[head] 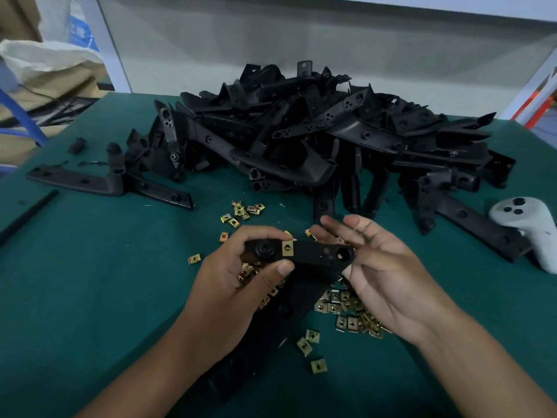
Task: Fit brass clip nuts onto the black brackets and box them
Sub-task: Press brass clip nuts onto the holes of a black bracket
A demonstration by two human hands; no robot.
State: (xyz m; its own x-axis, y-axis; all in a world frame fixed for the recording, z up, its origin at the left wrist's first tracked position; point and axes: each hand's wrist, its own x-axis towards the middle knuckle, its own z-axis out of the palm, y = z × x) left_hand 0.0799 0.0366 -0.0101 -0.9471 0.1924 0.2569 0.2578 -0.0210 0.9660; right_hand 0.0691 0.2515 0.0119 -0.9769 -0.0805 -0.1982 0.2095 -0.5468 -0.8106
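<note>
The black bracket (304, 260) sits low in the middle of the view, held just above the green table (90, 282). One brass clip nut (287, 247) is already seated on its upper edge, between the round boss at 9 o'clock and the open hole at 3 o'clock. The left hand (229, 285) grips the bracket's left end, thumb curled under and fingers over the top. The right hand (382, 267) is spread, palm up, fingers relaxed and touching the bracket's right end; it holds no nut that can be seen.

Loose clip nuts (346, 309) lie scattered under and around the hands, thickest at 5 o'clock from the bracket, with a small cluster at 12 o'clock. Further out at 12 o'clock rises a big pile of brackets (316, 131), apparently unfitted. A white controller (527, 218) rests at 3 o'clock.

Judging from this, the work is early: one nut on this bracket, the heap waiting, and no box in view.
</note>
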